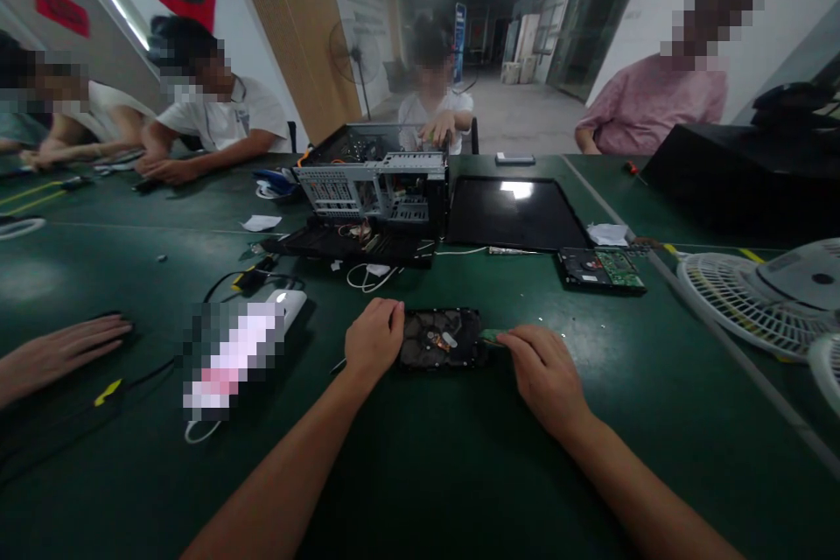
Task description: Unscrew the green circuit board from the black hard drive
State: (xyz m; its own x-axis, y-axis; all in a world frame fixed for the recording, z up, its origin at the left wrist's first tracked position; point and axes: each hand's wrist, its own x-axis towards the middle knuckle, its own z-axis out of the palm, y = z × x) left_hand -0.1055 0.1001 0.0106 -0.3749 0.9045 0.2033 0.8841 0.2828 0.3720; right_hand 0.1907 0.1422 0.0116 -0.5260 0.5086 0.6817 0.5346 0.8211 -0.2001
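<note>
An opened hard drive (441, 339) lies on the green table (459, 455) right in front of me, its platter and arm exposed. My left hand (374, 339) is closed over the drive's left edge, holding it down. My right hand (542, 367) is closed around a green-handled tool (491, 336) whose tip meets the drive's right side. A second hard drive (602, 269) lies circuit-board up further back to the right.
An open computer case (377, 184) and a black side panel (515, 212) sit behind the drive. A white fan (761, 297) lies at the right edge. A phone on a cable (236, 350) rests at left, beside another person's hand (59, 350). Several people sit around the table.
</note>
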